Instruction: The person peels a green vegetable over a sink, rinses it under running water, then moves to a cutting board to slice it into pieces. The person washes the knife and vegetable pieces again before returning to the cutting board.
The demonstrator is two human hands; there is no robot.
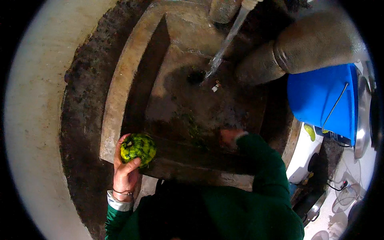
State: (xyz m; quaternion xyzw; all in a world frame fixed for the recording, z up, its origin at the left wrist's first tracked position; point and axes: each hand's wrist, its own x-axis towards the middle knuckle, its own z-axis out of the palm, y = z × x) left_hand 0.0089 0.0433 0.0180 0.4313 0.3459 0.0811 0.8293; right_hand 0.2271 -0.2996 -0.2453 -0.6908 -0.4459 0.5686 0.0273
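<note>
A round green and yellow fruit or squash (141,150) with dark mottling is held in my left hand (127,168), above the near left corner of a concrete sink (115,102). The thumb lies across its near side. My right hand (230,136) reaches down into the shaded near right part of the basin; its fingers are dark and blurred, so whether they hold anything is unclear. Green leafy scraps (195,129) lie on the basin floor between my hands. A stream of water (228,42) falls from a tap at the top, near a dark drain hole (196,77).
A small white scrap (214,88) lies near the drain. Thick grey cylindrical forms (312,45) stand over the sink's far right. Beyond the right rim are a blue bucket (321,99) with a metal handle, a yellow-green oblong fruit or vegetable (309,132) and metal cookware (318,207).
</note>
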